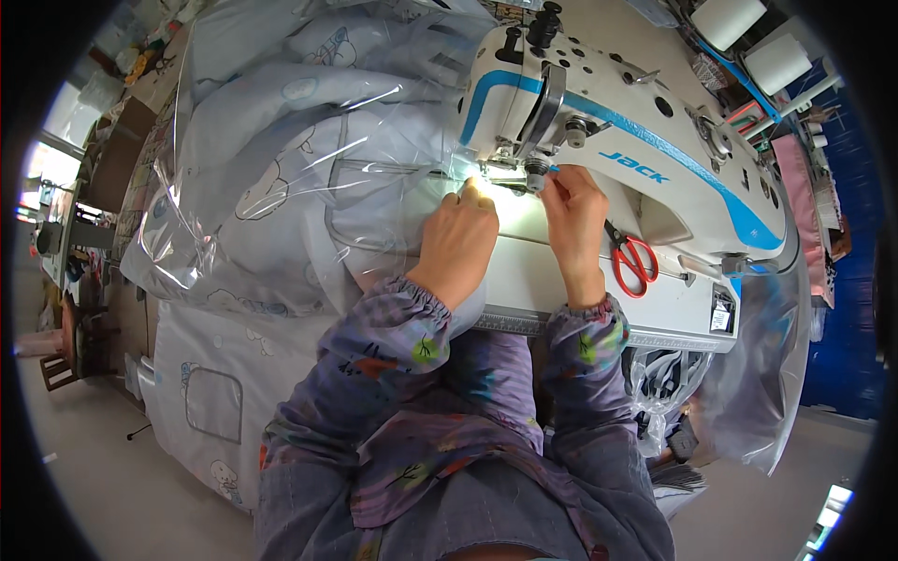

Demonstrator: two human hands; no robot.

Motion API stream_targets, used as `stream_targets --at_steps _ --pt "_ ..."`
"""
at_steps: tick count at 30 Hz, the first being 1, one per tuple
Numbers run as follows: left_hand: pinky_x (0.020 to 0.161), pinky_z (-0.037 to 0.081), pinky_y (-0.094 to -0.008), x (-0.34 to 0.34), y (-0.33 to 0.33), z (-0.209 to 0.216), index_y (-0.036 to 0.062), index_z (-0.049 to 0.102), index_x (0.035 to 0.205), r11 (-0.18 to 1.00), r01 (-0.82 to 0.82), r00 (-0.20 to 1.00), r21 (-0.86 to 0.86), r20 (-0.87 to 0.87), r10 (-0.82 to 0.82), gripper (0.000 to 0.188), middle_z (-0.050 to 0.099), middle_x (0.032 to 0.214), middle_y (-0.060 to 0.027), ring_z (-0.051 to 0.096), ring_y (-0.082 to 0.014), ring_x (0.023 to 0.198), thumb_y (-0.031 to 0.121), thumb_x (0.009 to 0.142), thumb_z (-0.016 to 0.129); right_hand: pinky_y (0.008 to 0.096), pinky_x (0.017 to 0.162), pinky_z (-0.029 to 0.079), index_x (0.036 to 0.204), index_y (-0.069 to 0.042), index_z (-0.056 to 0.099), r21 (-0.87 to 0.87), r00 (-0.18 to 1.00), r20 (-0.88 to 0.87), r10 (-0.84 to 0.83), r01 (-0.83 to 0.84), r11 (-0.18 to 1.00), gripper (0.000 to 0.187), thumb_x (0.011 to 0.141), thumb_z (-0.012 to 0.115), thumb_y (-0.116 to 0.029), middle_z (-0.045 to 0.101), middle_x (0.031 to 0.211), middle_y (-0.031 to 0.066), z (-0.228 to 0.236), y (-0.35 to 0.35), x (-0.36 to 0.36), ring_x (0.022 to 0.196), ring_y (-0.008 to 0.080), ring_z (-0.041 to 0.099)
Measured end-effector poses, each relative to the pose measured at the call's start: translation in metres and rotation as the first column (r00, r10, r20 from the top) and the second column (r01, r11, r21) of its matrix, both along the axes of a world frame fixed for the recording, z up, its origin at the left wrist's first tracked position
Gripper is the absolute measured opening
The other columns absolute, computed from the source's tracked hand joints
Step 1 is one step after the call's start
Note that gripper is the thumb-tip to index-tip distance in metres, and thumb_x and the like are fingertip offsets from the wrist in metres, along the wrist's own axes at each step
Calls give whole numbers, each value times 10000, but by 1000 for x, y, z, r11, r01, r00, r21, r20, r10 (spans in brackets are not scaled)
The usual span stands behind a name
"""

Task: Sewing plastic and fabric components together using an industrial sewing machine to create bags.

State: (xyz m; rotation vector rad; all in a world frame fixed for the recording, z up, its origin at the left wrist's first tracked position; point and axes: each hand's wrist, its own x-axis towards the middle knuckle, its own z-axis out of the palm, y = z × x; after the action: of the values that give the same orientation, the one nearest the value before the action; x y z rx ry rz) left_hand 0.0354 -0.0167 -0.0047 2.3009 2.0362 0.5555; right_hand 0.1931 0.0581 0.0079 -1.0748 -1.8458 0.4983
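A white sewing machine [645, 154] with a blue stripe stands in front of me, its lamp glaring over the needle area. Just left of the presser foot, my left hand [458, 234] has its fingers drawn together at the edge of pale grey printed fabric [281, 182]. Glare hides exactly what its fingertips grip. My right hand [573, 210] is pinched closed beside the needle area, with a bit of blue at the fingertips; what it holds is too small to make out. Clear plastic sheeting [374, 112] lies bunched over the fabric.
Scissors [634, 262] with red handles lie on the machine bed, right of my right hand. Fabric hangs over the table's front left, showing a piped pocket shape [213, 404]. White thread cones [776, 64] stand at back right. A plastic bag [659, 383] hangs below the bed.
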Motion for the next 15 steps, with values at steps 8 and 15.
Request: stream_targets --at_steps 8,15 --pt "988 518 -371 1 -125 4 -51 555 1362 975 17 991 223 -134 13 526 581 1358 -150 581 -323 1193 61 849 588 335 726 536 1359 -51 629 -270 927 133 351 -307 913 450 917 709 -76 710 973 140 -18 -151 45 786 254 678" --pt "790 536 -356 -28 -167 53 -24 614 1288 998 -64 984 -23 -169 59 508 593 1054 -98 601 -255 929 97 795 628 329 1033 443 1486 -43 484 -348 771 -407 489 -626 698 569 950 675 -70 607 1308 152 -96 -197 -8 1203 270 593"
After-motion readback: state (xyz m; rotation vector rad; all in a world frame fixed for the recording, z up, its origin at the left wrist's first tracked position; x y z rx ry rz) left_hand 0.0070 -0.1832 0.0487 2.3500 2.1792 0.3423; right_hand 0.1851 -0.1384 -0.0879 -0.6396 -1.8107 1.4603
